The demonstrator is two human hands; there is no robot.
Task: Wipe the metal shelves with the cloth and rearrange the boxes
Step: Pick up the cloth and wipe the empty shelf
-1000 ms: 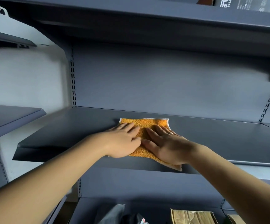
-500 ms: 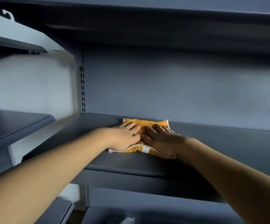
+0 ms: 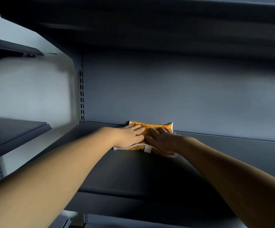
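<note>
Orange cloth [image 3: 150, 129] at shelf [image 3: 133, 170] back edge; left hand [image 3: 128, 137] and right hand [image 3: 163, 142] flat, fingers extended; keep pressure even.

Dark metal shelf [image 3: 133, 171] — orange cloth [image 3: 150, 129] flat against its back edge

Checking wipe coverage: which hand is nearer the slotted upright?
Left. The left hand presses the orange cloth closer to the slotted upright; the right hand presses farther right.
</note>
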